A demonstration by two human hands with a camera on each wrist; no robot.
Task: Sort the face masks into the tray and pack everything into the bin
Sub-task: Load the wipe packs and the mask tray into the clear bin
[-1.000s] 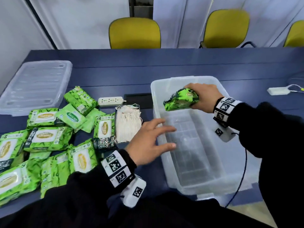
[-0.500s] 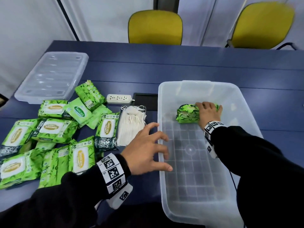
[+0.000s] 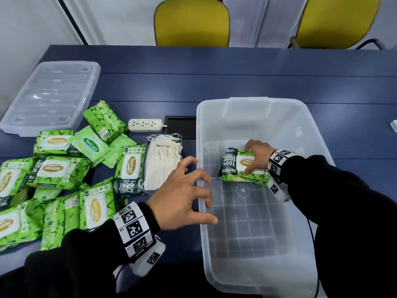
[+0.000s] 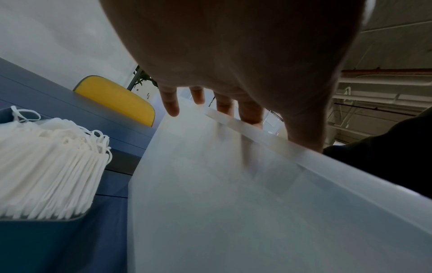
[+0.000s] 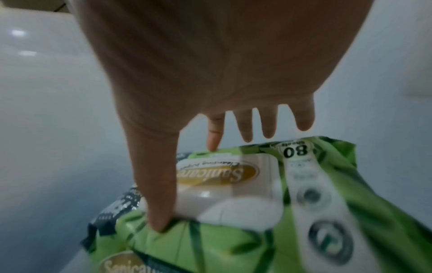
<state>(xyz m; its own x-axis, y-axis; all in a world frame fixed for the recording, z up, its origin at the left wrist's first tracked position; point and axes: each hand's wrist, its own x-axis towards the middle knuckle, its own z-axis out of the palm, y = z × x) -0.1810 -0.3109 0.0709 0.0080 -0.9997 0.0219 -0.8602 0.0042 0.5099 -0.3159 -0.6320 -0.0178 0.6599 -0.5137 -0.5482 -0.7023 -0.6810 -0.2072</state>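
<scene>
A clear plastic bin (image 3: 253, 102) stands on the blue table at the right. On its floor lies a green wipes pack (image 3: 236, 166), label up, and a second label shows beneath it in the right wrist view. My right hand (image 3: 251, 160) holds the pack (image 5: 304, 184), with the thumb (image 5: 158, 212) pressed into the near side and the index fingertip on the far edge. My left hand (image 3: 199, 190) is spread, and its fingers (image 4: 250, 112) rest on the bin's left rim. White face masks (image 3: 161, 166) are stacked in a dark tray (image 3: 148, 147) just left of the bin.
Several green wipes packs (image 3: 53, 168) lie heaped at the left of the table. The bin's clear lid (image 3: 51, 97) sits at the far left. A white power strip (image 3: 145, 125) and a black table hatch (image 3: 180, 127) lie behind the tray. Yellow chairs (image 3: 192, 22) stand beyond the table.
My right hand has brought the wipes pack down from the bin's rim to its floor and turned it label up. My left hand has stayed at the bin's left rim.
</scene>
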